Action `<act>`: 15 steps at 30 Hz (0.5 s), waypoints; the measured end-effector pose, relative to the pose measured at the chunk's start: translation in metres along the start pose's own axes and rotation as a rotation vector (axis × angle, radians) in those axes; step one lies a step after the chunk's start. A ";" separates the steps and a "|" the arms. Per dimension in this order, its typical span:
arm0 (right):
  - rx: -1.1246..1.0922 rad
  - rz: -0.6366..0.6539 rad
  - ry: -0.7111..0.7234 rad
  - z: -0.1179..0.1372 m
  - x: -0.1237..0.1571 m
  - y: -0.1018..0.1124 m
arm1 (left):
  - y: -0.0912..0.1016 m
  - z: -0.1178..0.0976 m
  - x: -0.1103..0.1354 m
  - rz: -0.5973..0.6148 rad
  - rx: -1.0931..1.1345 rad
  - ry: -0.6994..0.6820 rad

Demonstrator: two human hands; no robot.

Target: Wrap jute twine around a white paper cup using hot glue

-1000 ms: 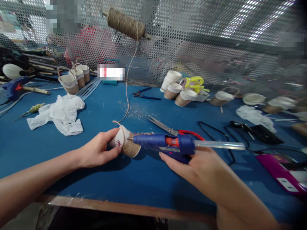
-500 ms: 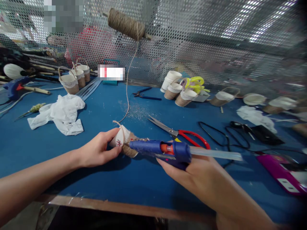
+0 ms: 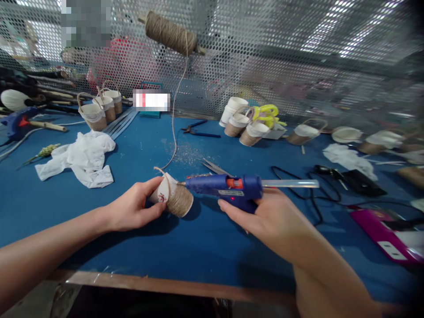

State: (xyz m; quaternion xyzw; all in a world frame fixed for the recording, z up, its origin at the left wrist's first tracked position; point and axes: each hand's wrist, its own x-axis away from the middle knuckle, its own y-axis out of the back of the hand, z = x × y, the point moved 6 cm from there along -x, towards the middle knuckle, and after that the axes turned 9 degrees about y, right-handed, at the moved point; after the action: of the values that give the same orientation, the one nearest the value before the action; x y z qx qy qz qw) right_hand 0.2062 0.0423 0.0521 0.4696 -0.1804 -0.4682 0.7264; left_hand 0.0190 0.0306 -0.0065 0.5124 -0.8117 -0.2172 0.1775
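My left hand is closed on a small paper cup, tilted on its side, its lower part wrapped in jute twine and its upper part white with a small print. A loose twine end sticks up from the cup, and the strand runs up to a spool of twine on the mesh. In my right hand is a blue hot glue gun, a clear glue stick jutting from its back. Its nozzle points left and is at the cup's upper side, where contact is hard to tell.
Scissors lie partly hidden behind the glue gun. Blue-handled pliers rest farther back. Crumpled white fabric is at left; several twine-wrapped cups stand along the mesh. A black cord and a magenta power strip lie at right.
The glue gun has moved up and slightly away from me, its nozzle shifting from the cup's front to its upper side. More of the twine wrapping now shows. The left hand keeps its hold.
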 end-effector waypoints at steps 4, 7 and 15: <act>0.015 0.000 -0.013 -0.001 0.000 0.000 | -0.001 -0.002 0.000 0.002 -0.023 0.004; 0.017 0.003 -0.022 -0.002 0.001 0.000 | -0.001 0.000 0.000 -0.011 -0.016 0.016; 0.006 -0.024 0.071 0.002 0.003 0.000 | -0.002 0.004 0.000 -0.006 0.083 0.019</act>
State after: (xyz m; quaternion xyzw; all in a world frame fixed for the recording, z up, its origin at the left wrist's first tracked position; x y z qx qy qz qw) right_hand 0.2066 0.0392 0.0525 0.4902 -0.1506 -0.4593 0.7253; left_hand 0.0187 0.0302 -0.0108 0.5239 -0.8167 -0.1789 0.1632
